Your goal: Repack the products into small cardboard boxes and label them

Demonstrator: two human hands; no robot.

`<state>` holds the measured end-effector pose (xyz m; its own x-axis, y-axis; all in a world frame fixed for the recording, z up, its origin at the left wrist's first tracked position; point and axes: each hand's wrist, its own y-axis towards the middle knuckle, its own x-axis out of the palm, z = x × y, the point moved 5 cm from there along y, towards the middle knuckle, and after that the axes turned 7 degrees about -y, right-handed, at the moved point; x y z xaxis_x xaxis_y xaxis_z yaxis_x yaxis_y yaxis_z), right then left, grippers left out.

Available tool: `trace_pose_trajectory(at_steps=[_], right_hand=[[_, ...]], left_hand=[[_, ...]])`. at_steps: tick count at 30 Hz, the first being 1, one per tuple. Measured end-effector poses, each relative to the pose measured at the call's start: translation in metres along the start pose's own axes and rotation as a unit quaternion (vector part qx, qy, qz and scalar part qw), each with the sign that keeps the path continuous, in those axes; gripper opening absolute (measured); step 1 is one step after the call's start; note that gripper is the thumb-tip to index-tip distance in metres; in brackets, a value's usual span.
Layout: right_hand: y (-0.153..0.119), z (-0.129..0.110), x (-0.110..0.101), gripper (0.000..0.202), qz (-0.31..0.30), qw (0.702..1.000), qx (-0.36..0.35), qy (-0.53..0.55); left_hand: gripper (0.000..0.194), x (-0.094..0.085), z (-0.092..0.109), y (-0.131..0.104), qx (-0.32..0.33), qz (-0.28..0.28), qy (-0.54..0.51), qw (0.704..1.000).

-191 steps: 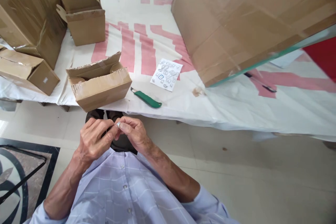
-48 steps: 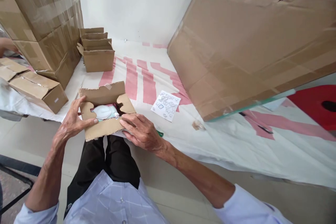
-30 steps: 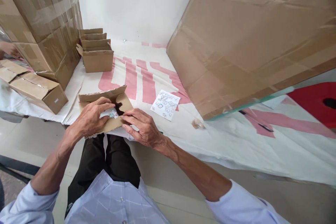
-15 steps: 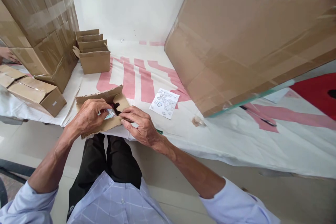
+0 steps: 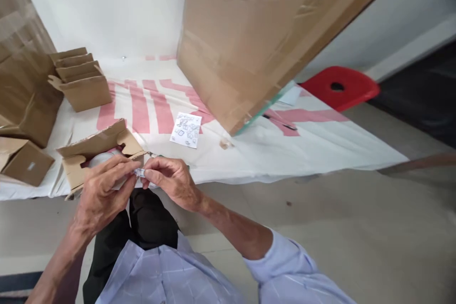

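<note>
White wall (image 5: 121, 14) backs the cloth-covered worktop (image 5: 270, 156). My view has swung right since the last frame. Leftmost stand taped cartons (image 5: 21, 61), then the open box (image 5: 72, 173). Just before it, the left hand (image 5: 105, 190) and right hand (image 5: 174, 183), formerly at the box, pinch a small pale piece (image 5: 140, 172) between them. Rightward: marked paper (image 5: 186, 129), large carton (image 5: 245, 52), red seat (image 5: 344, 92).

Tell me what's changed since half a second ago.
The left hand has come out of the open box towards the right hand, which has let go of the box's edge. Both now pinch a small pale item. The box and the drawn-on paper stayed put.
</note>
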<state>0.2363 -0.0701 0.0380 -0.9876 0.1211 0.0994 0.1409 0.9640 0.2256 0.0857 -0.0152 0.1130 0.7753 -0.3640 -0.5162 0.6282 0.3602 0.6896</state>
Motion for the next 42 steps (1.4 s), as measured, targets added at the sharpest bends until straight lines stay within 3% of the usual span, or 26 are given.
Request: trace_pose_trajectory(at_steps=[3, 6, 11, 15, 18, 23, 34, 38, 42], right_hand=[[-0.009, 0.004, -0.010, 0.041, 0.025, 1.000, 0.004, 0.006], [-0.019, 0.009, -0.024, 0.040, 0.052, 0.999, 0.007, -0.010], [-0.031, 0.018, -0.047, 0.036, 0.066, 0.997, 0.025, -0.017], [-0.037, 0.025, -0.061, 0.036, 0.070, 0.997, 0.042, 0.010], [-0.040, 0.028, -0.070, 0.039, 0.081, 0.995, 0.050, 0.018], [-0.039, 0.031, -0.082, 0.040, 0.103, 0.994, 0.047, -0.003], [-0.030, 0.046, -0.110, 0.022, 0.116, 0.979, 0.064, -0.155], [-0.028, 0.056, -0.119, 0.028, 0.107, 0.983, 0.089, -0.117], [-0.027, 0.068, -0.117, 0.042, 0.055, 0.987, 0.145, 0.033]], left_hand=[[0.025, 0.013, 0.004, 0.003, -0.027, -0.004, -0.050, 0.998], [0.019, 0.031, -0.003, 0.000, -0.119, -0.013, -0.156, 0.980], [0.011, 0.069, -0.026, -0.011, -0.324, 0.001, -0.366, 0.872], [0.027, 0.090, -0.036, -0.010, -0.386, 0.026, -0.418, 0.822], [0.033, 0.100, -0.039, -0.005, -0.398, 0.027, -0.421, 0.815], [0.032, 0.109, -0.046, -0.001, -0.396, 0.026, -0.390, 0.831], [0.018, 0.140, -0.065, -0.021, -0.404, 0.051, -0.295, 0.864], [0.023, 0.149, -0.072, -0.023, -0.438, 0.065, -0.326, 0.835], [0.033, 0.156, -0.077, -0.021, -0.476, 0.039, -0.405, 0.780]])
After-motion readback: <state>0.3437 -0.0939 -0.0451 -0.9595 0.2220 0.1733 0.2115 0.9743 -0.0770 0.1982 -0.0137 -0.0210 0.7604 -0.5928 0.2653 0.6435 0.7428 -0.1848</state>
